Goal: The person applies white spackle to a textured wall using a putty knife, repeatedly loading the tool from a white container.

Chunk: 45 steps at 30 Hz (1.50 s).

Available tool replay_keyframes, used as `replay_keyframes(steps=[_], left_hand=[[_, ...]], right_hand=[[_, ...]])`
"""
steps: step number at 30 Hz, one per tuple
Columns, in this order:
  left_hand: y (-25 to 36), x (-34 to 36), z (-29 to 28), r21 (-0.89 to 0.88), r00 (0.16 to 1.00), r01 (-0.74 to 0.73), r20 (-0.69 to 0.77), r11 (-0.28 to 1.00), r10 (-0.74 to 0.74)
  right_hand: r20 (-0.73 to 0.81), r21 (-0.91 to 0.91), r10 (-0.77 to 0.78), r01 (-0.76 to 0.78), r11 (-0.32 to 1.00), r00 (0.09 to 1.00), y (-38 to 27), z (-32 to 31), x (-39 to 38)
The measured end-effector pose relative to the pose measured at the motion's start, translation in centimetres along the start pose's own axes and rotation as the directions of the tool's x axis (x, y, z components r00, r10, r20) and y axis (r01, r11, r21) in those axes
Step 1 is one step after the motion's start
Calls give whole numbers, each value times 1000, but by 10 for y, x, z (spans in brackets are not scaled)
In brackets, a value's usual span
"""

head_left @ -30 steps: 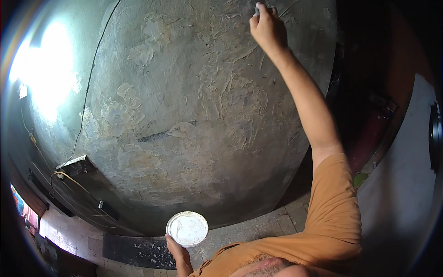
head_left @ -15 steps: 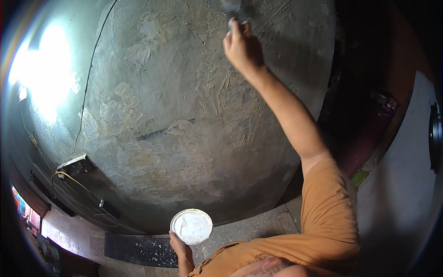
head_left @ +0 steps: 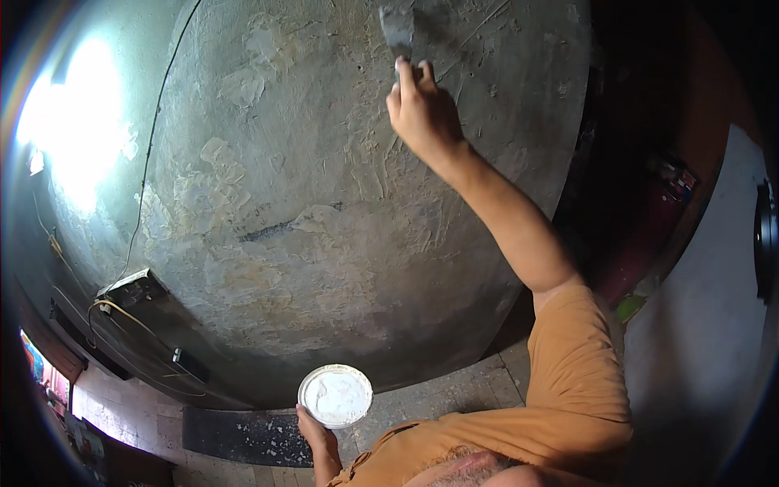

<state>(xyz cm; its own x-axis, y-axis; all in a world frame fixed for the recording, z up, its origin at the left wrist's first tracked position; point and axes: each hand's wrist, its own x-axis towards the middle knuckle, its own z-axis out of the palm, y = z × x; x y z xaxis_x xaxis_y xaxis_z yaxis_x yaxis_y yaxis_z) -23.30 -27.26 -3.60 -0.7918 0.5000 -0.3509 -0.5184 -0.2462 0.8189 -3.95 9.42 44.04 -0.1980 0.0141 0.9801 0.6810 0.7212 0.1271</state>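
Observation:
High on the grey, patchy wall (head_left: 308, 162), my right hand (head_left: 426, 109) grips a putty knife (head_left: 398, 31). Its broad blade points up and lies against or very close to the plaster; the exact contact cannot be made out. Most of the handle is hidden in my fingers. Low down, my left hand (head_left: 316, 434) holds a round white tub (head_left: 335, 396) by its left side, near my body. White putty fills the part of the tub that shows, with a lump on its surface. Rough, dried patches of filler cover much of the wall.
A dark cable (head_left: 154, 138) runs down the wall to a socket box (head_left: 134, 290) at left. Below it hangs a small adapter (head_left: 188, 364). A bright lamp (head_left: 85, 122) glares at upper left. On the tiled floor lies a dark speckled mat (head_left: 243, 438).
My right hand has turned slightly and the putty knife has come down a little, so more of its blade shows. The left hand and tub have hardly moved.

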Motion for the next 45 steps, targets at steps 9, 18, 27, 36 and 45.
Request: replay_keyframes(steps=[9, 18, 27, 36, 45], left_hand=[[3, 4, 10, 19, 999, -2, 41, 1000, 2], [-1, 2, 11, -3, 997, 20, 80, 1000, -20], [-7, 4, 14, 23, 996, 13, 94, 1000, -15], [-6, 4, 5, 38, 997, 29, 72, 999, -32], [-7, 2, 22, 43, 997, 19, 72, 999, -22]], right_hand=[[-259, -94, -39, 15, 995, 965, 59, -15, 55], [-61, 161, -20, 29, 986, 998, 11, -10, -43], [13, 26, -11, 11, 1000, 1000, 5, -3, -39], [-7, 175, 51, -49, 983, 999, -8, -30, -70], [-345, -124, 10, -56, 991, 939, 84, -20, 54]])
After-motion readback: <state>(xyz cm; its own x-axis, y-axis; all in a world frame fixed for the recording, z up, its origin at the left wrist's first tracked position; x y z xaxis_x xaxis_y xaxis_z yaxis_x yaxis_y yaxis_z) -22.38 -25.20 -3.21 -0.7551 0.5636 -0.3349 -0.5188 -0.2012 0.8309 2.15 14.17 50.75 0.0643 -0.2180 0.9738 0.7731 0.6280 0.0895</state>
